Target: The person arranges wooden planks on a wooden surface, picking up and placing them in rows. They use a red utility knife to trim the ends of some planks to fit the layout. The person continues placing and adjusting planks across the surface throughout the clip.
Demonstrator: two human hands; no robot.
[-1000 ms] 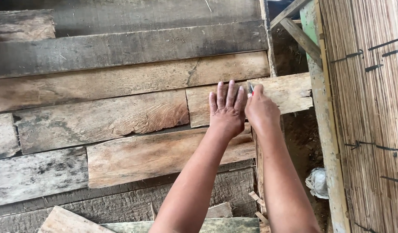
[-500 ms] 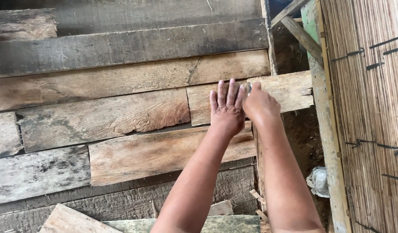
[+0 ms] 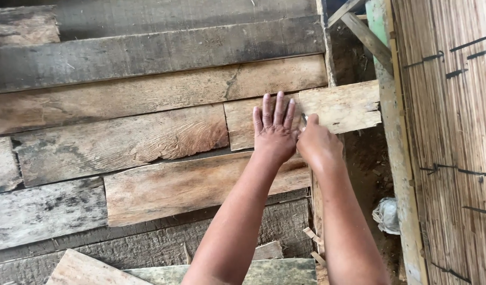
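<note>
Marking a plank, right of centre
Left hand (image 3: 275, 133) flat, pinning the stiff, rough plank (image 3: 338, 108); right hand (image 3: 318, 145) pinches a small, light marking tool (image 3: 304, 119).

Short pale plank (image 3: 338, 108) flat across weathered boards, right end overhanging; small tool (image 3: 304, 119) upright on it.

Rough, weathered wooden planks (image 3: 148, 142), matt and grey-brown, beside a woven reed wall (image 3: 454, 132).
</note>
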